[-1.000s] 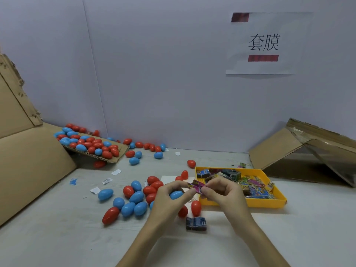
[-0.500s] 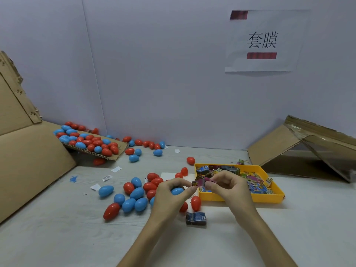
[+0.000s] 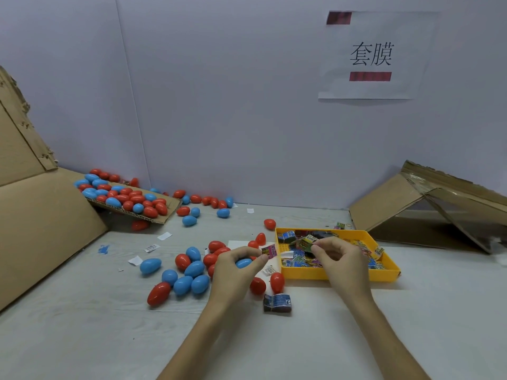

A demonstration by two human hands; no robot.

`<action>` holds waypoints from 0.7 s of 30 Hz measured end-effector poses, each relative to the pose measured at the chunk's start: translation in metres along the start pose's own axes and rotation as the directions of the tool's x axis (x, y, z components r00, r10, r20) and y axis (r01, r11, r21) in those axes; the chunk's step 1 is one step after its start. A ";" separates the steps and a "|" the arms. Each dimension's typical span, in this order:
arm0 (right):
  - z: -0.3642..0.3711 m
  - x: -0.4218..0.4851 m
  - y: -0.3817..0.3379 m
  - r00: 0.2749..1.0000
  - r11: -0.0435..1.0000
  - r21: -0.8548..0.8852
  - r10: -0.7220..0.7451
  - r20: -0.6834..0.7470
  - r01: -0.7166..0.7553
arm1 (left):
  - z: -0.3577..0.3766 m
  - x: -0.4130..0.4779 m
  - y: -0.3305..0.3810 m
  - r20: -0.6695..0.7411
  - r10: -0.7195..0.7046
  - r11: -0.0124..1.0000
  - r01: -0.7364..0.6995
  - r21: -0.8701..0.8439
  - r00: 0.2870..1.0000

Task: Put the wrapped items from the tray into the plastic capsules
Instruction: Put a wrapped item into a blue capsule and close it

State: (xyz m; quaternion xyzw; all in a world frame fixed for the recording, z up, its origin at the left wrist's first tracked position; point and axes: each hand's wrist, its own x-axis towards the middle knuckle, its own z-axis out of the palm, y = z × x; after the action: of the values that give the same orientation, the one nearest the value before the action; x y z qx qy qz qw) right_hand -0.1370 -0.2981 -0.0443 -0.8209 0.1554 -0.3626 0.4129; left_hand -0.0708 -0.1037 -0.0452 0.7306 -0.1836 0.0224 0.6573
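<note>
**Now the hands part, one wrapped item each**

At lower centre of the frame the left hand (image 3: 238,267) cups a blue capsule (image 3: 243,263) in its curled fingers. It also pinches a small pink wrapped item (image 3: 269,251) between thumb and forefinger, just left of the yellow tray (image 3: 340,273). The right hand (image 3: 338,259) is over the tray, right of centre, pinching a second wrapped item (image 3: 304,243), green and yellow, above the pile of others.

A second ago both hands met on one small bundle at the tray's left edge. They are now apart, each with its own piece. Either the pink item was passed across or two pieces were pulled apart; I cannot tell which. Nothing seems to have gone into the blue capsule yet, and the fingers hide whether it is open. Seating the pink item in it is probably the next step.

Loose red and blue capsules (image 3: 194,268) lie on the table (image 3: 411,325) left of the hands, and a dark wrapped packet (image 3: 277,303) lies just below them. Many more capsules are heaped on a cardboard sheet (image 3: 171,207) at middle left.
</note>
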 end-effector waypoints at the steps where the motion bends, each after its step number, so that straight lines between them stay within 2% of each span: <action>1: 0.000 0.000 0.001 0.999 0.996 -0.085 0.016 0.030 -0.014 | 0.000 0.000 0.000 0.000 0.001 1.000 -0.001 0.003 1.000; 3: -0.002 0.001 0.002 0.993 0.974 -0.221 0.065 0.096 -0.043 | 0.000 -0.001 0.000 0.004 0.001 1.000 -0.001 0.012 1.000; 6: -0.003 0.000 -0.004 0.998 0.987 -0.156 0.044 0.053 -0.035 | -0.001 -0.001 0.002 0.024 -0.015 1.000 0.016 -0.008 1.000; 8: -0.004 -0.001 -0.013 1.000 1.000 0.015 -0.018 0.021 0.017 | -0.001 -0.001 0.003 0.056 -0.029 0.998 0.032 -0.049 0.998; 9: -0.003 -0.002 -0.017 0.998 0.987 0.162 -0.005 0.061 -0.005 | -0.001 -0.001 0.004 0.076 -0.037 0.997 0.043 -0.071 0.996; 11: 0.001 -0.008 -0.028 0.973 0.866 0.473 0.063 0.222 -0.164 | 0.000 -0.002 0.006 0.117 -0.057 0.992 0.070 -0.107 0.991; 12: 0.002 -0.011 -0.032 0.945 0.792 0.550 0.100 0.311 -0.265 | 0.000 -0.003 0.008 0.140 -0.066 0.989 0.083 -0.124 0.988; 14: 0.007 -0.015 -0.038 0.881 0.725 0.552 0.161 0.446 -0.412 | 0.000 -0.004 0.010 0.186 -0.064 0.982 0.095 -0.166 0.980; 16: 0.012 -0.018 -0.040 0.827 0.690 0.534 0.171 0.536 -0.489 | -0.001 -0.006 0.013 0.217 -0.056 0.976 0.099 -0.192 0.975; 18: 0.013 -0.019 -0.040 0.820 0.665 0.558 0.147 0.552 -0.495 | -0.001 -0.007 0.014 0.225 -0.054 0.976 0.099 -0.195 0.973; 21: 0.010 -0.019 -0.038 0.861 0.697 0.582 0.099 0.500 -0.419 | -0.001 -0.008 0.013 0.228 -0.054 0.980 0.095 -0.173 0.972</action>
State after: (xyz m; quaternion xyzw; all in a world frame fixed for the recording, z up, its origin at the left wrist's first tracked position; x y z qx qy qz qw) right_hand -0.1439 -0.2587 -0.0272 -0.6424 0.0356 -0.1393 0.7527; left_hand -0.0816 -0.1022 -0.0348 0.6714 -0.2294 -0.1012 0.6974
